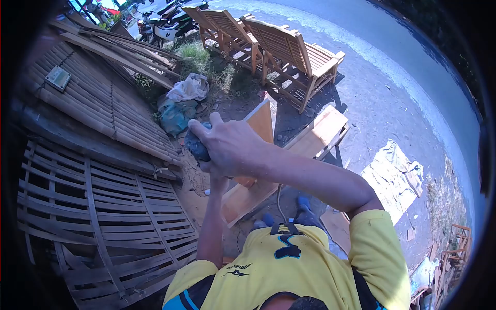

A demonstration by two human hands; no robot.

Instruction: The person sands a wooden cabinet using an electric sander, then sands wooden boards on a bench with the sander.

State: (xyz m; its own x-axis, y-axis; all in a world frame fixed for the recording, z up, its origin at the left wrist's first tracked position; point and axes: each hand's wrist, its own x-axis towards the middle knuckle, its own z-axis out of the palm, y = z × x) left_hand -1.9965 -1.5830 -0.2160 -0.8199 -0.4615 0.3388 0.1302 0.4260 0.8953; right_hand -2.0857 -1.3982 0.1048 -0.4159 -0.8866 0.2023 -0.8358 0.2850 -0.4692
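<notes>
My right hand [232,147] is wrapped round a dark blue-grey rounded object [196,143], at the upper middle of the head view. Just below it, my left hand [216,174] is mostly hidden behind the right hand, and its fingers do not show clearly. A flat wooden panel [261,121] stands tilted behind my right hand. Beneath my forearms a long wooden board [247,199] lies on a bench-like support running to the upper right. A cable [279,199] hangs beside the board.
Wooden slatted chairs [281,44] stand at the top. Bamboo slats [82,98] and a woven lattice [113,206] fill the left side. Plastic bags [188,88] lie beyond my hands, and a pale sheet [393,178] lies on the ground at right. Motorcycles [168,26] are parked behind.
</notes>
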